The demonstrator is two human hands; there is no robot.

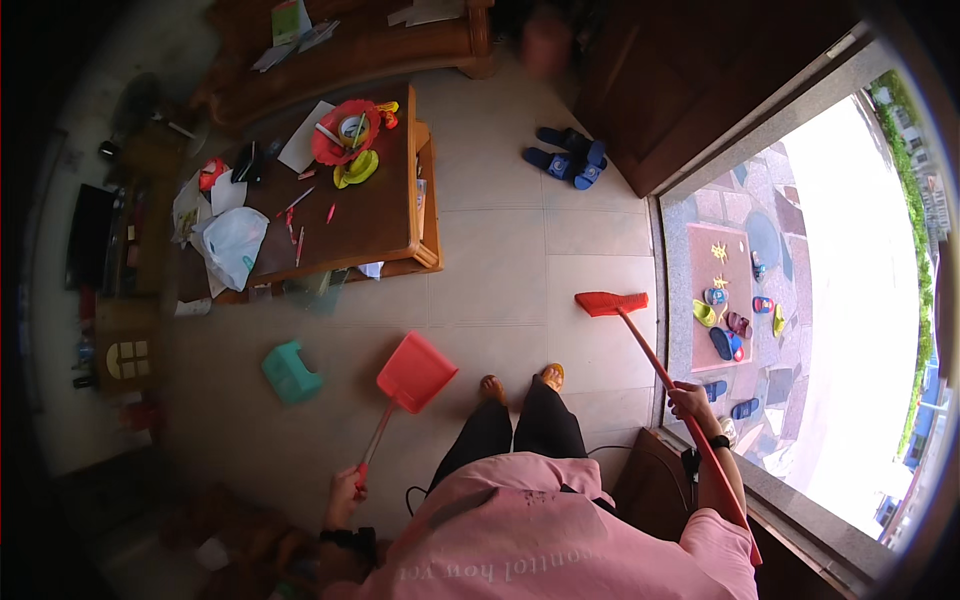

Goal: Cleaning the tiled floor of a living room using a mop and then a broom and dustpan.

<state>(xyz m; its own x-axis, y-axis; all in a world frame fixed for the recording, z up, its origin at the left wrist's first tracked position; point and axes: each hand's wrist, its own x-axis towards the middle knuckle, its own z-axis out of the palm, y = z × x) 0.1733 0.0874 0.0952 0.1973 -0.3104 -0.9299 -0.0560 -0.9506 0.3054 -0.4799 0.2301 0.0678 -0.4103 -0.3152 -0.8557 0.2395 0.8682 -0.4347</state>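
Note:
My left hand [346,484] grips the handle end of a red long-handled dustpan [418,371]. The pan is to the left of my feet, over the tiled floor [487,277]. On the other side, my right hand [691,400] is closed around the red handle of a broom [611,303]. Its red head is near the door sill, ahead of my feet, and the handle runs back past my right forearm. Whether the pan or the bristles touch the floor is hard to tell. A green plastic stool [291,373] is left of the dustpan.
A wooden table [360,225] ahead left bears a red dish [345,133], a plastic bag [232,244], pens and papers. Blue slippers [568,159] lie by the dark wooden door [697,75]. Outside the doorway, several shoes sit on and around a doormat [712,292].

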